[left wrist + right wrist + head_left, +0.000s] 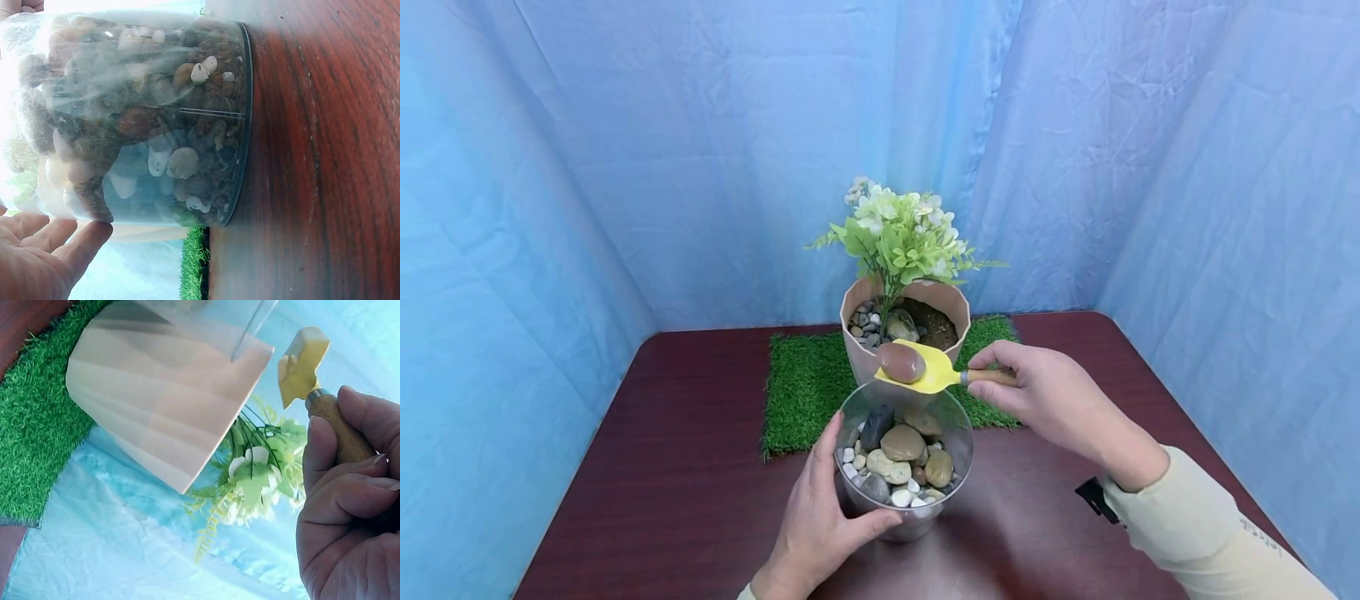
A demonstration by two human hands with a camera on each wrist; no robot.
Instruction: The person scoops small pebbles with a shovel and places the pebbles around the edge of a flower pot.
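Note:
My right hand (1048, 392) grips the wooden handle (340, 428) of a small yellow trowel (936, 372). One smooth reddish-brown stone (900, 362) lies on its blade, above the far rim of a clear container (966, 450). Around the container's near left side, my left hand (820, 508) holds on, thumb at the front and fingers (81, 250) along the side. Inside are large stones (902, 442) and small white pebbles over darker bits. Just behind stands a pale pink pot (859, 358) with a flowering plant (910, 237), brown soil and several stones.
A green turf mat (805, 392) lies under the pot on the dark red wooden table (700, 467). Light blue curtains (737, 167) hang behind the table and along both sides.

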